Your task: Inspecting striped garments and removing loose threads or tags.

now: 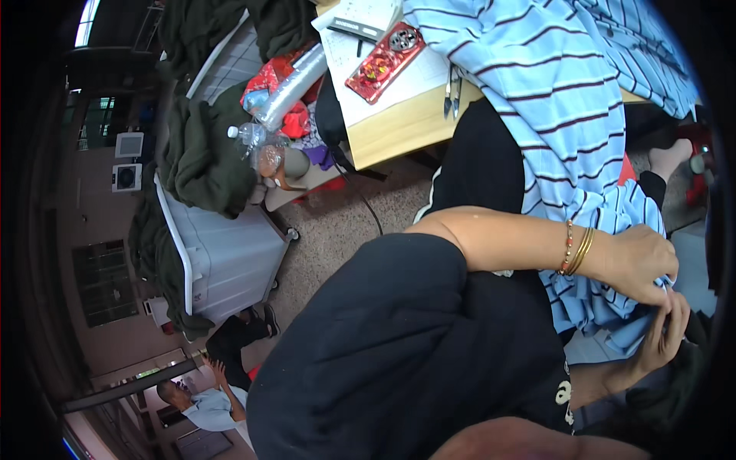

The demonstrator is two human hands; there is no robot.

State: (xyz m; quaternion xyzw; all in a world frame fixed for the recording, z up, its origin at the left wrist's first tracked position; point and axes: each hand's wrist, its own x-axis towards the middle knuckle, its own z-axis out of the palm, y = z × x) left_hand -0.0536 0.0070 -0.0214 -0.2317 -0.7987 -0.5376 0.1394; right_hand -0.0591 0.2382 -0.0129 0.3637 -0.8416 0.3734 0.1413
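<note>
1. Left hand [636, 264] fingers curled tight, pinching a gathered edge of the striped shirt [552, 100]
2. Right hand [663, 337] just below the left, fingers bent closed on the same bunched edge
3. Shirt runs from the wooden table [399, 126] down over the lap to both hands
4. Red box [385, 50] and pens [452, 90] on the table, beside the shirt

Light blue shirt [552, 100] with dark stripes, red patterned box [385, 50], possibly dark green blankets [203, 157]
</note>
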